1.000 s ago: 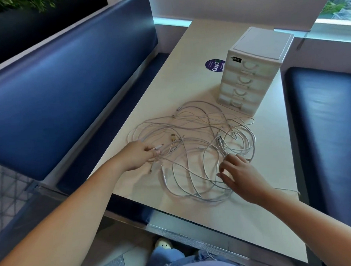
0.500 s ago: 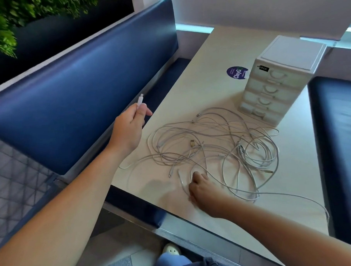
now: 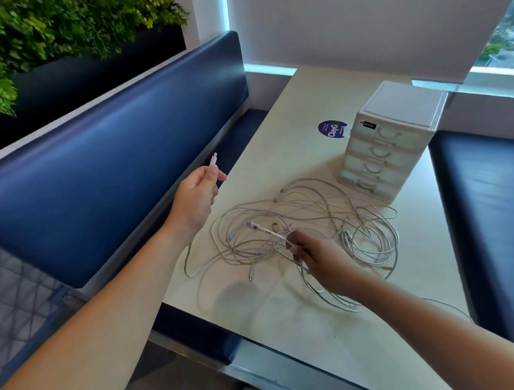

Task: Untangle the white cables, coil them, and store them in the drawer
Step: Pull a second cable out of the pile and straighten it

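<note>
Blue benches [image 3: 116,159] flank a pale table [image 3: 305,104], with green plants [image 3: 51,27] behind the left one and a bright window [image 3: 507,30] far right.

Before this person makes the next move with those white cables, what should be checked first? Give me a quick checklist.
1. Left hand grips a cable end: ok, the plug sticks up past the fingers.
2. Right hand pinches a second plug: ok.
3. Both held ends belong to one cable: cannot tell.
4. Cable pile untangled: not ok, loops cross all over the table.
5. A drawer open on the drawer unit: not ok, all look shut.
</note>
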The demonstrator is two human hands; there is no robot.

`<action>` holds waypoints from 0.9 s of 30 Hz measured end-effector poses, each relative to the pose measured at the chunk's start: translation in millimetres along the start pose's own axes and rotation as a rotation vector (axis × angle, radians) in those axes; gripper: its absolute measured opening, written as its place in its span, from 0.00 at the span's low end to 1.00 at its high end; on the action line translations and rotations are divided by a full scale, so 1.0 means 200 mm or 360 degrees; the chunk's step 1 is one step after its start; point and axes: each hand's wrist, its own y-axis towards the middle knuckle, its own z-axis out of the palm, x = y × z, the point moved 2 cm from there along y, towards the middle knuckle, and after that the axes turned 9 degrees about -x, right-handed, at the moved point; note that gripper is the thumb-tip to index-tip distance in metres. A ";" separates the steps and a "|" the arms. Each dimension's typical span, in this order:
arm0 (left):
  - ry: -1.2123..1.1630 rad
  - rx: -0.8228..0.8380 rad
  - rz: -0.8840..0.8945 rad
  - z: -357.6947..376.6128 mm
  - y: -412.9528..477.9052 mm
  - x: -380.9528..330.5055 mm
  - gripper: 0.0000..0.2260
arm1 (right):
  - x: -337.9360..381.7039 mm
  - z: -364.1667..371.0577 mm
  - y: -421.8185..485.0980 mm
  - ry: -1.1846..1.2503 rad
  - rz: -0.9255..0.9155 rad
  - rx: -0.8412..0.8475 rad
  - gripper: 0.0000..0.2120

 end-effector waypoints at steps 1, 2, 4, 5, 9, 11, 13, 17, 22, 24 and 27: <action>-0.0003 0.0000 -0.0001 0.01 0.00 0.00 0.14 | -0.02 0.00 0.00 0.0033 0.0074 0.0043 0.09; -0.0005 -0.0001 -0.0003 0.01 0.01 -0.01 0.14 | -0.03 0.02 0.01 0.0130 0.0179 0.0097 0.10; -0.0013 0.0005 -0.0007 0.01 0.01 -0.01 0.14 | -0.06 0.07 0.00 0.0298 0.0330 0.0228 0.09; -0.0016 0.0012 -0.0012 0.02 0.01 -0.01 0.14 | -0.07 0.10 0.00 0.0328 0.0343 0.0285 0.09; -0.0007 0.0025 -0.0022 0.00 0.02 -0.01 0.14 | -0.11 0.17 0.00 0.0297 0.0355 0.0436 0.09; 0.0009 0.0023 -0.0032 -0.01 0.02 0.00 0.14 | -0.13 0.17 0.00 0.0061 0.0317 0.0437 0.12; 0.0015 0.0024 -0.0057 -0.02 0.02 0.01 0.13 | -0.14 0.16 0.00 -0.0056 0.0295 0.0425 0.17; 0.0034 0.0053 -0.0085 -0.02 0.00 0.02 0.13 | -0.17 0.14 0.01 0.0038 0.0454 0.0410 0.10; 0.0089 0.0110 -0.0155 0.00 -0.01 0.04 0.13 | -0.10 0.05 0.07 0.0230 0.0471 0.0301 0.11; 0.0070 0.0160 -0.0231 0.02 -0.02 0.05 0.15 | -0.04 -0.02 0.09 0.0522 0.0478 0.0148 0.11; 0.0118 0.0299 -0.0376 0.07 -0.05 0.08 0.16 | 0.08 -0.12 0.13 0.0868 0.0379 0.0076 0.11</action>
